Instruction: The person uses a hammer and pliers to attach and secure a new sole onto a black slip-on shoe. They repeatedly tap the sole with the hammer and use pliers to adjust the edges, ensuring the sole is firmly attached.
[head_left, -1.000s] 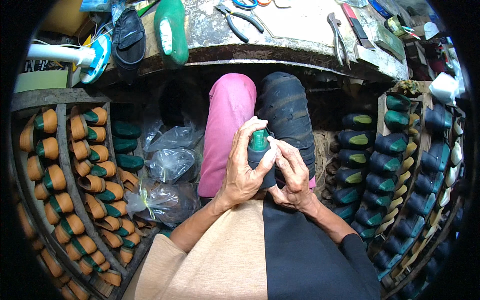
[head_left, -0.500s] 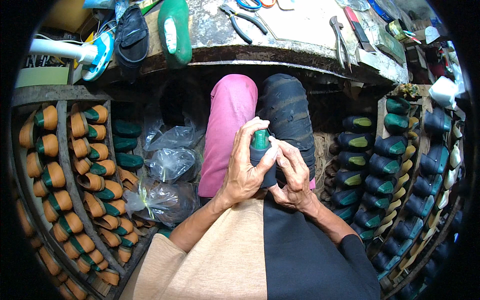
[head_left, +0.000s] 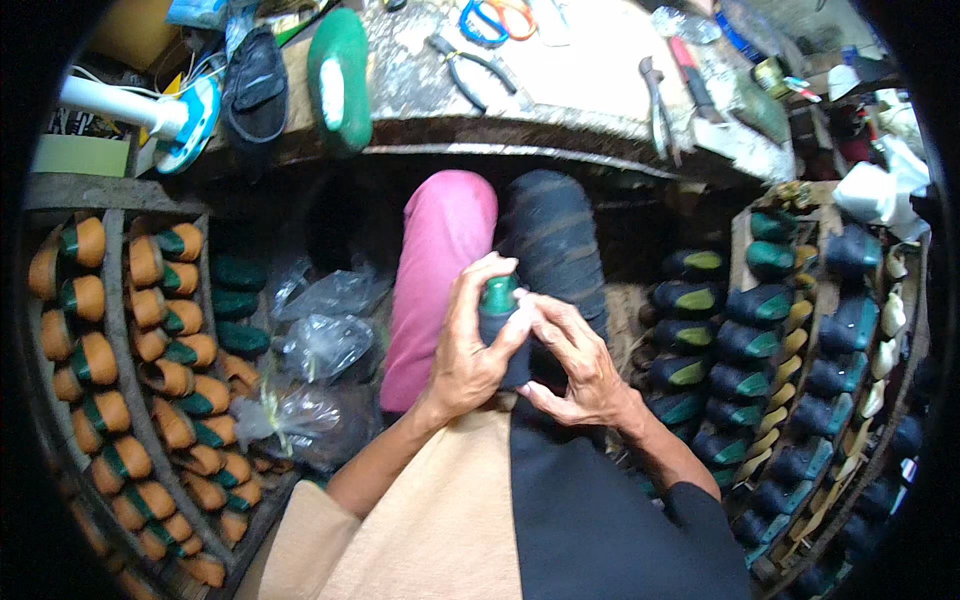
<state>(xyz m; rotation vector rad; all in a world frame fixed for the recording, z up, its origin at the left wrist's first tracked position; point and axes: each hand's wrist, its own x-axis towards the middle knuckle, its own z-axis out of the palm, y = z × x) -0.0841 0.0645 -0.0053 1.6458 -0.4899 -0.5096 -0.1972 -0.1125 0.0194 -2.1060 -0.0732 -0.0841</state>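
Observation:
Over my lap I hold a green shoe last (head_left: 499, 296) with a dark shoe upper (head_left: 512, 368) around it. My left hand (head_left: 470, 340) wraps its far end and left side, fingers curled over the top. On the right side my right hand (head_left: 572, 362) grips the upper, thumb and bent fingers pressed to its edge. Both hands hide much of the last and upper, and what lies between the right fingertips cannot be made out.
A workbench (head_left: 590, 75) ahead bears pliers (head_left: 466, 70), pincers (head_left: 656, 110), a red-handled knife (head_left: 690, 75), a green last (head_left: 340, 85) and a black shoe (head_left: 255, 90). Racks hold tan uppers (head_left: 96, 358) at left and dark uppers (head_left: 757, 303) at right. Plastic bags (head_left: 325, 345) lie beside my left leg.
The whole view has shifted a little, so bench, racks and knees appear slightly lower and further left. Both hands keep nearly the same hold on the last and upper.

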